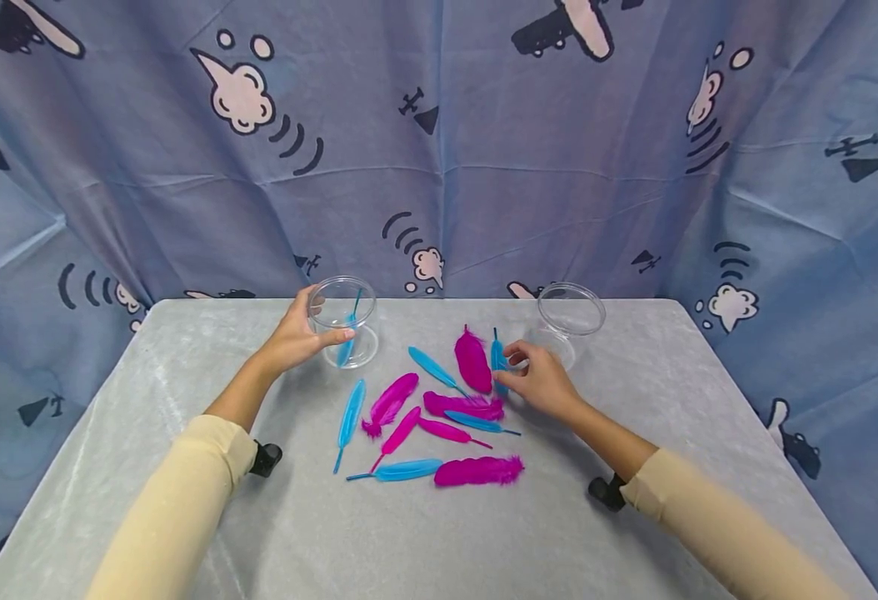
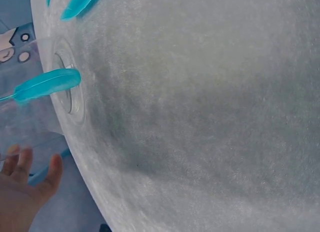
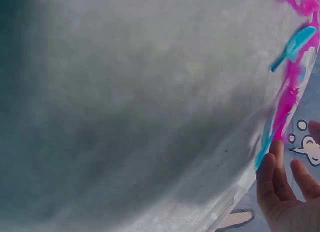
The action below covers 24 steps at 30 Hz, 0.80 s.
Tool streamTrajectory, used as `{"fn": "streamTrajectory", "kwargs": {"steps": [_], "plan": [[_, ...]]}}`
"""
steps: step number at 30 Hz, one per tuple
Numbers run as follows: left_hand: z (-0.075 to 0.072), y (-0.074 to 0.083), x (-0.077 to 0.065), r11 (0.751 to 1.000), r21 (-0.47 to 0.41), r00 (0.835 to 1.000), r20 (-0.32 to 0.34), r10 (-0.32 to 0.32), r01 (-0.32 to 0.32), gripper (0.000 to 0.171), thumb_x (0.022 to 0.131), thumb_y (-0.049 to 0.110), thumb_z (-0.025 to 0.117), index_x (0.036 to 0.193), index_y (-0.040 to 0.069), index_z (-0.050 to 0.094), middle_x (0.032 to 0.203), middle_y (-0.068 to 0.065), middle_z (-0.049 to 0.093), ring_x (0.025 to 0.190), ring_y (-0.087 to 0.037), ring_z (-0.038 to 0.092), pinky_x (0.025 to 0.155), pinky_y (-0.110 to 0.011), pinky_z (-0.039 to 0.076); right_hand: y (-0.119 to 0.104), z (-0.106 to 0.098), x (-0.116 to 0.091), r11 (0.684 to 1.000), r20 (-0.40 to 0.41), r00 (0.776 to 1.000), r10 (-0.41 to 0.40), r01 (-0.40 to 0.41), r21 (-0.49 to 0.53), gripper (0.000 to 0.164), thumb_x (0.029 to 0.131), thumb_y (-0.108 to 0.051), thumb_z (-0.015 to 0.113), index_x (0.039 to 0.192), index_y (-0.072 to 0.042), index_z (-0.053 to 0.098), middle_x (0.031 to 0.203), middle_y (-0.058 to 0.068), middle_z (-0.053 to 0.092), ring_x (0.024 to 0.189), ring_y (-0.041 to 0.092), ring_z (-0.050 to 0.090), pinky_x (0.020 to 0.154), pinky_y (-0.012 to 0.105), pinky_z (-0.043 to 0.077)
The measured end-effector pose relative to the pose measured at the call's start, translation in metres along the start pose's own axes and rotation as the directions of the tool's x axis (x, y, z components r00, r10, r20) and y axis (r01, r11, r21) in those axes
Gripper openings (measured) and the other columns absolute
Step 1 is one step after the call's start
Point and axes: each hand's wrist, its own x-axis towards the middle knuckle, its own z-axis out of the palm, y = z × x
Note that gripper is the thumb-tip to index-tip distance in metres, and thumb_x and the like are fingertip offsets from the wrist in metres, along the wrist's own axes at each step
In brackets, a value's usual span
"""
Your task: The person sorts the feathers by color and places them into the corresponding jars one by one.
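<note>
My left hand (image 1: 298, 333) holds a clear plastic jar (image 1: 365, 346) at the back left of the table, thumb across its front and fingers around the far side. Inside the jar a blue feather (image 2: 47, 85) stands on a slant. On the right, my right hand (image 1: 546, 379) reaches over another blue feather (image 1: 498, 354), its fingertips right at the feather's edge. The right wrist view shows thumb and fingers spread apart beside this feather (image 3: 265, 148). A magenta feather (image 1: 472, 360) lies just left of it.
Several blue and magenta feathers lie scattered mid-table, among them a magenta one (image 1: 478, 472) at the front and a blue one (image 1: 350, 417) at the left. A second clear jar (image 1: 592, 323) stands behind my right hand. A patterned blue curtain (image 1: 484, 167) hangs behind the table (image 1: 379, 542).
</note>
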Motion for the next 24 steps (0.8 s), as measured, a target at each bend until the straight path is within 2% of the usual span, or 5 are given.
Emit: {"fn": "streamTrajectory", "kwargs": {"steps": [5, 14, 24], "plan": [[0.000, 0.000, 0.000, 1.000, -0.001, 1.000, -0.001, -0.001, 0.001, 0.106, 0.086, 0.036, 0.078, 0.158, 0.008, 0.007, 0.159, -0.024, 0.024, 0.146, -0.039, 0.025, 0.113, -0.059, 0.029, 0.004, 0.003, -0.002, 1.000, -0.043, 0.999, 0.006, -0.007, -0.015, 0.036, 0.085, -0.017, 0.079, 0.110, 0.004, 0.065, 0.104, 0.022, 0.068, 0.085, 0.032, 0.065, 0.078, 0.045, 0.057], [0.000, 0.001, 0.000, 1.000, 0.000, 1.000, 0.004, -0.007, 0.007, 0.106, 0.086, 0.036, 0.078, 0.159, 0.007, 0.006, 0.159, -0.024, 0.024, 0.146, -0.040, 0.024, 0.112, -0.060, 0.030, 0.007, 0.010, -0.002, 0.998, -0.046, 0.998, 0.044, -0.047, -0.050, 0.038, 0.081, -0.019, 0.082, 0.107, 0.003, 0.064, 0.098, 0.019, 0.068, 0.081, 0.028, 0.060, 0.077, 0.043, 0.053], [0.000, 0.002, -0.001, 1.000, -0.006, 1.000, 0.006, -0.009, 0.009, 0.106, 0.086, 0.036, 0.078, 0.158, 0.008, 0.007, 0.159, -0.023, 0.024, 0.146, -0.039, 0.024, 0.112, -0.060, 0.030, 0.005, 0.012, 0.003, 0.991, -0.038, 0.994, 0.101, -0.103, -0.082, 0.043, 0.079, -0.017, 0.083, 0.111, 0.003, 0.063, 0.103, 0.019, 0.067, 0.091, 0.032, 0.060, 0.083, 0.047, 0.051]]}}
